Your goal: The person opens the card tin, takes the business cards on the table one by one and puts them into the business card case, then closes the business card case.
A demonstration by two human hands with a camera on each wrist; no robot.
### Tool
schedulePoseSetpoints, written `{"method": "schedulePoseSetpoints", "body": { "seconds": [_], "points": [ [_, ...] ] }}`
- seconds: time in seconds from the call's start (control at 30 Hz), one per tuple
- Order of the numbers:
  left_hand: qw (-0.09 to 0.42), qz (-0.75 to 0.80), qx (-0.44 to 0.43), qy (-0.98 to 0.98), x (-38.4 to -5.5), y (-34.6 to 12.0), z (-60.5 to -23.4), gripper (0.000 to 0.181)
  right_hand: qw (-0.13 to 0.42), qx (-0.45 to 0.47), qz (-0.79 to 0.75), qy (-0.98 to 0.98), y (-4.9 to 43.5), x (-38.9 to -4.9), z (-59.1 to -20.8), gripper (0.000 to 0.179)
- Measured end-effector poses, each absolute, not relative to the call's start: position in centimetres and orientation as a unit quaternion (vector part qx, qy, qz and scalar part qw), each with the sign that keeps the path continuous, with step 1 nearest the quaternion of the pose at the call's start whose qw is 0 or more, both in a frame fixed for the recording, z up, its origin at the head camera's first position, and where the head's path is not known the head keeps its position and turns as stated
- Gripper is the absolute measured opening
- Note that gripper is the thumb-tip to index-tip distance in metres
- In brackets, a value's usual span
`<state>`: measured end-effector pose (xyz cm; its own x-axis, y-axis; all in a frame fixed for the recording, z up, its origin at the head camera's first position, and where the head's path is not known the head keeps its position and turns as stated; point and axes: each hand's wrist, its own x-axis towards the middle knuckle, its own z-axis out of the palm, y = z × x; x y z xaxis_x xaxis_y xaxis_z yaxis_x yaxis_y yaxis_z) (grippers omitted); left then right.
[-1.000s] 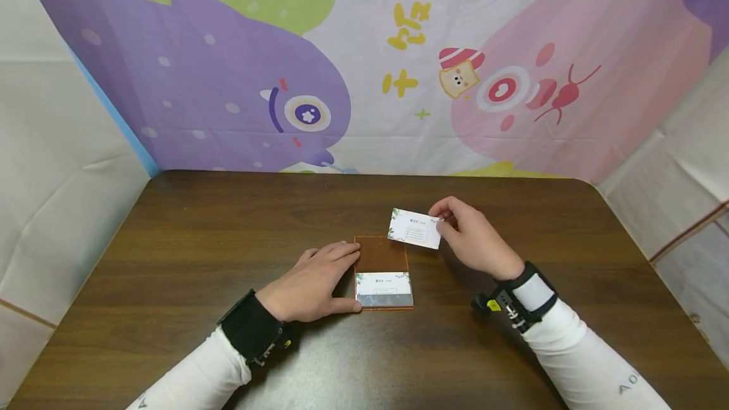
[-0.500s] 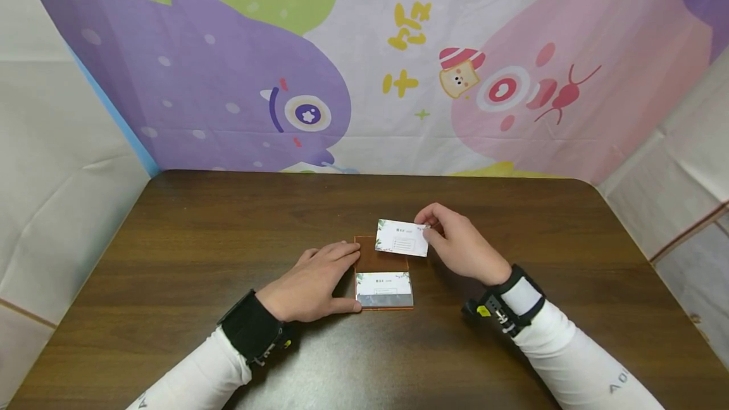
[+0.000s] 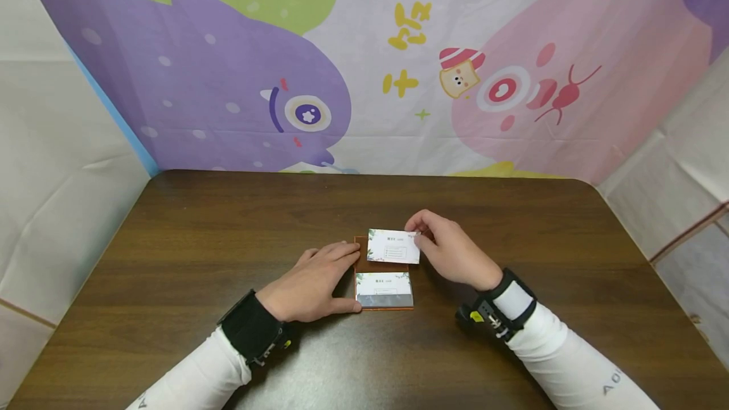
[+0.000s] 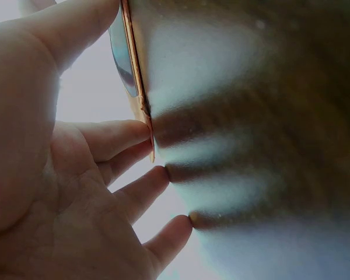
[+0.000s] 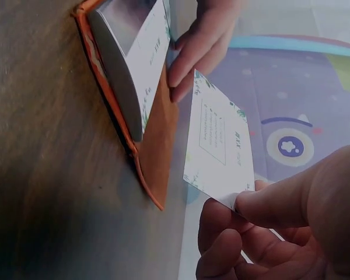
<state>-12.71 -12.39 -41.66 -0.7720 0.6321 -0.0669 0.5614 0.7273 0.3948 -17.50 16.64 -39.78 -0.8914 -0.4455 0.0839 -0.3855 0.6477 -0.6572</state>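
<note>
An orange-brown card holder (image 3: 361,266) lies unfolded on the dark wooden table, its edge seen side-on in the left wrist view. Its near half carries a business card (image 3: 383,282) with leafy corners, tucked behind a greyish strip. My left hand (image 3: 316,280) rests beside the holder, fingertips and thumb touching its left edge, fingers nearly straight. Between thumb and fingers, my right hand (image 3: 458,252) pinches a second white business card (image 3: 393,246) by its right end. That card hovers over the holder's far half, apart from it in the right wrist view (image 5: 219,137).
The wooden table (image 3: 228,214) spreads out around both hands. Behind it hangs a cartoon-printed cloth (image 3: 370,81), and pale cloth panels (image 3: 68,144) flank the sides. Each wrist wears a black strap with a small device.
My right hand has moved left and toward me, bringing the pinched business card from the holder's upper right to above its far half. The left hand has stayed still.
</note>
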Motion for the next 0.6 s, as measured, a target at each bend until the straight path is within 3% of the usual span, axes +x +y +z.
{"method": "schedulePoseSetpoints", "body": {
  "seconds": [0.6],
  "points": [
    [0.090, 0.178, 0.330, 0.923, -12.7, -12.4, -41.7, 0.091, 0.073, -0.245, -0.356, 0.899, 15.4, -16.6, -40.2, 0.015]
  ]
}}
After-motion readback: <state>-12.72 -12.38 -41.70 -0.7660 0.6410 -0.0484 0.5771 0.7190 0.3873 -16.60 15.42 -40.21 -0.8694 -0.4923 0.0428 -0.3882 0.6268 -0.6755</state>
